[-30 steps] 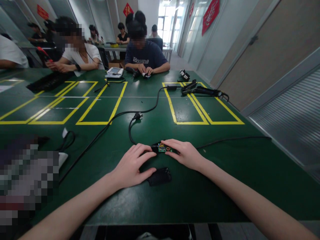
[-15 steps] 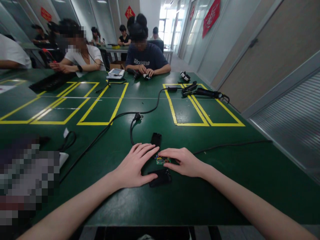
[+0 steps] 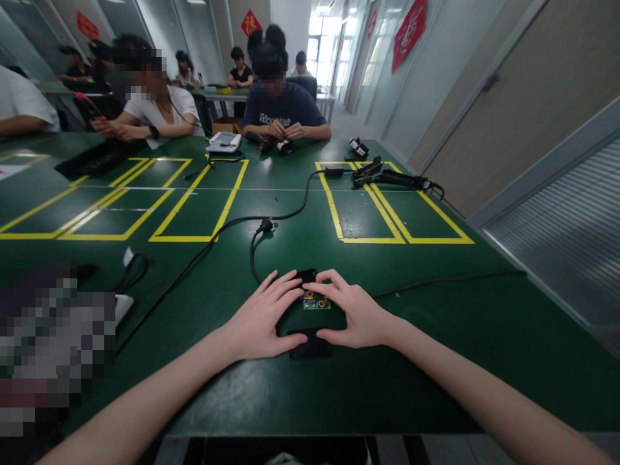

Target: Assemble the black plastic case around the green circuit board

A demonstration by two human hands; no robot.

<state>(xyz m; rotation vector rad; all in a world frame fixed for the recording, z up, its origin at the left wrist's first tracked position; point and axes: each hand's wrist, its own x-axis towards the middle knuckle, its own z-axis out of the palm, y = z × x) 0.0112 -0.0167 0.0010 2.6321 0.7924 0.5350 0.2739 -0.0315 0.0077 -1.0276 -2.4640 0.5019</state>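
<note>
A small green circuit board with copper coils lies between my hands. Behind it is a black casing part, now crosswise and partly covered by my fingers. A second black casing part lies nearer to me, with both thumbs at its far edge. My left hand is spread, its fingertips by the rear casing part. My right hand is curved with thumb and fingers apart, its fingertips beside the board and the rear part. Whether the fingertips press on the rear part cannot be made out.
A black cable with a plug crosses the green table; another cable runs right. Black tools lie at the far right. A blurred object is at the left. People sit across the table.
The rear casing part has turned crosswise and come closer behind the board. My right hand has opened wider, its thumb moving from the board to the near casing part. The board has shifted slightly away.
</note>
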